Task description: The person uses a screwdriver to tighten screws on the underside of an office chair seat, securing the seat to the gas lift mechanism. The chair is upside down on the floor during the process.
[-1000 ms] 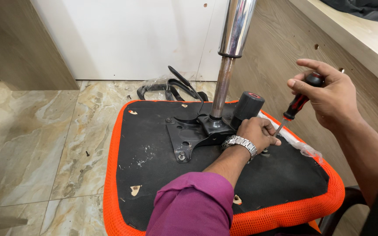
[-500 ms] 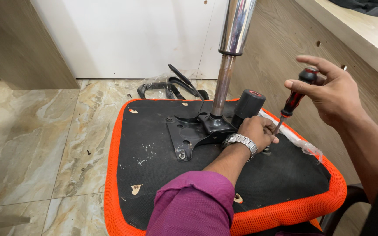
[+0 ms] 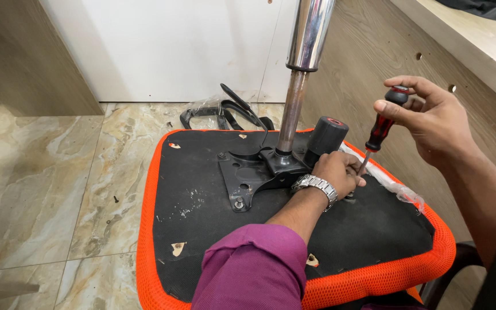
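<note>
Right hand point(image 3: 437, 123) clamped on a screwdriver point(image 3: 381, 129), its tip beside the chair's metal plate point(image 3: 251, 172); left hand point(image 3: 340, 172), fingers curled, steadies that plate.

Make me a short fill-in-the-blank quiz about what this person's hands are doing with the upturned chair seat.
1. The right hand grips a ____ with a red and black handle.
2. The left hand rests on the black metal plate and wears a silver ____.
3. The seat's mesh edge is coloured ____.
4. The chrome column rises from the plate, standing ____.

Missing words: screwdriver; wristwatch; orange; upright
</note>
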